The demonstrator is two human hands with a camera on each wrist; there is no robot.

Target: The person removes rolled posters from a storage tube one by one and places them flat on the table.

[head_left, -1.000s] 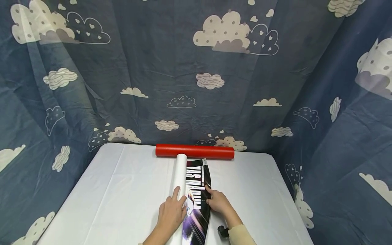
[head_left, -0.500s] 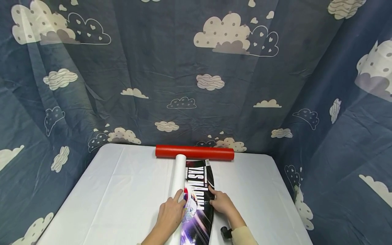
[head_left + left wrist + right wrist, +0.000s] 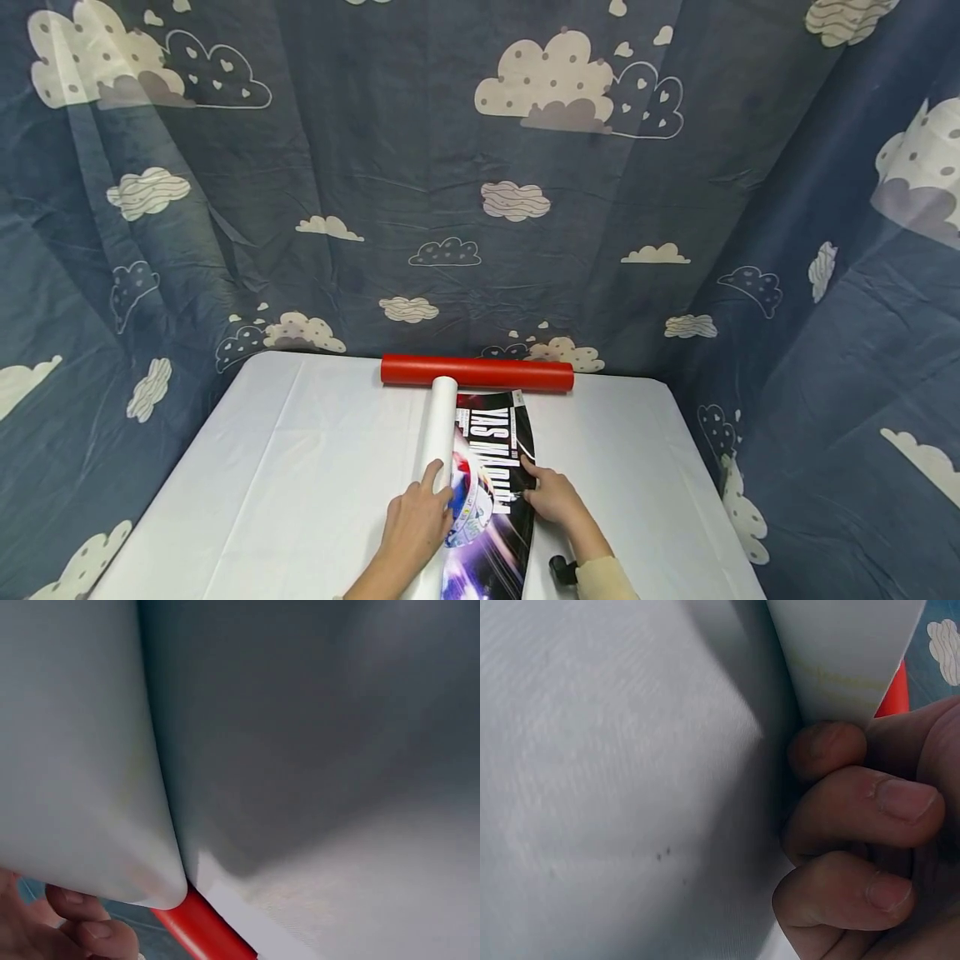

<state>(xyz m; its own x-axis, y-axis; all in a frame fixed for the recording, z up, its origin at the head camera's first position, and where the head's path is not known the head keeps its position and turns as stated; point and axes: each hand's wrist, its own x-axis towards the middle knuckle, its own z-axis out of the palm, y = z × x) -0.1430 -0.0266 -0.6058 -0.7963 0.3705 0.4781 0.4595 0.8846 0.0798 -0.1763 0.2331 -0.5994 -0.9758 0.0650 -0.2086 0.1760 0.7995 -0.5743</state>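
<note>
A glossy poster (image 3: 491, 546), dark with purple streaks and white lettering, lies partly unrolled in the head view. Its white-backed roll (image 3: 442, 417) runs along the left side. My left hand (image 3: 416, 525) holds this roll from above, thumb and index finger lying over it. In the left wrist view the pale roll (image 3: 82, 750) fills the left side, with curled fingertips (image 3: 109, 937) at its lower edge. My right hand (image 3: 555, 497) pinches the poster's free right edge. Seen from the right wrist, the fingers (image 3: 862, 802) are curled beneath the sheet's white underside (image 3: 840, 660).
A red tube (image 3: 476, 372) lies crosswise at the back of the white table (image 3: 300, 475), just beyond the roll's far end. Blue cloud-patterned curtain (image 3: 420, 192) surrounds the table at the back and sides. A small black device (image 3: 562, 571) sits at my right wrist.
My right hand has moved to the right with the poster's edge, so a wider strip of the print shows. The left hand stays on the roll in nearly the same place.
</note>
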